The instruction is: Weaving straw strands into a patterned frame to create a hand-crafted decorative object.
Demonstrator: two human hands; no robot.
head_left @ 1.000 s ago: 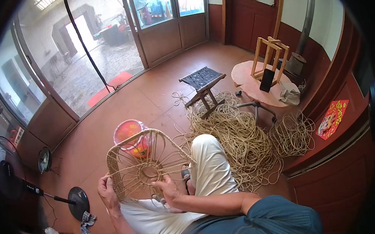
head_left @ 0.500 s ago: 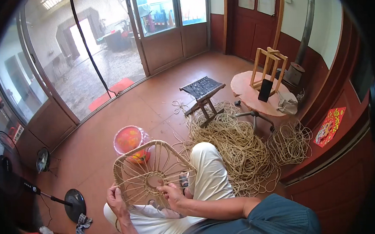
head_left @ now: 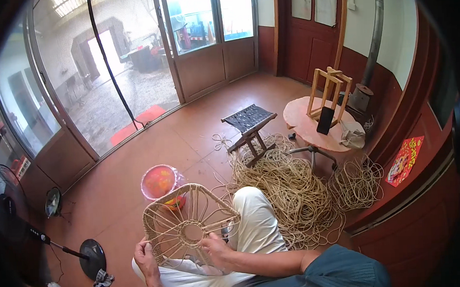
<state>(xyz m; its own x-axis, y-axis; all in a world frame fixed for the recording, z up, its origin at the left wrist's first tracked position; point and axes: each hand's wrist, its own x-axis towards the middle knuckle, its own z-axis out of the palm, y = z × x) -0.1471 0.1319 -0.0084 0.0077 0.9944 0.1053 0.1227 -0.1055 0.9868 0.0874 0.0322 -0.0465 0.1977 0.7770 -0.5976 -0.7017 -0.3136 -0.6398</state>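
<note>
A rounded-square seat frame (head_left: 147, 224) wrapped in tan cord rests tilted over my lap. Cords run like spokes from its rim to a small woven ring (head_left: 181, 233) in the middle. My left hand (head_left: 146, 257) is closed on the frame's near-left edge, thumb on top. Just below and right of the ring, my right hand (head_left: 218, 250) is closed with its fingers pinched at the cords. The exact strand between those fingertips is hidden.
A big heap of loose cord (head_left: 293, 192) lies right of my knee, by a folding stool (head_left: 249, 119). A low round table (head_left: 303, 127) holds a wooden frame and a phone (head_left: 325, 121). Beyond the seat frame stands a red bucket (head_left: 157, 181); a fan base (head_left: 93, 258) is at left.
The view has tipped up slightly, so the scene sits lower. The seat frame has tilted a little, and my right hand has shifted slightly beside the ring. My left hand keeps its hold.
</note>
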